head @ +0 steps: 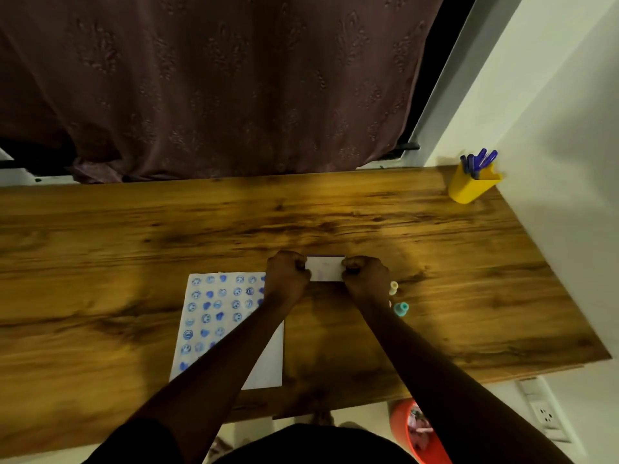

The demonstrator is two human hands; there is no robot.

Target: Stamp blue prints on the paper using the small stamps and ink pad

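We see a wide wooden table (pixel 167 236) running left to right, with a dark patterned curtain (pixel 217 82) hanging behind its far edge and a pale wall on the right. On the near left of the table lies the paper (pixel 214 316), a white sheet already covered in rows of blue prints, smiley faces and hearts. Both bare forearms reach forward from the near edge, the left one crossing over the paper's right side. Just beyond the paper's far right corner sits the ink pad (pixel 324 268), a small flat white box with a dark blue edge along its far side. Our left hand (pixel 287 275) grips its left end with fingers curled, and our right hand (pixel 365 275) grips its right end the same way. Just right of the right wrist lie two small stamps, a cream stamp (pixel 394 287) and a teal stamp (pixel 401 309). A yellow cup (pixel 469 185) of blue pens stands at the far right corner.
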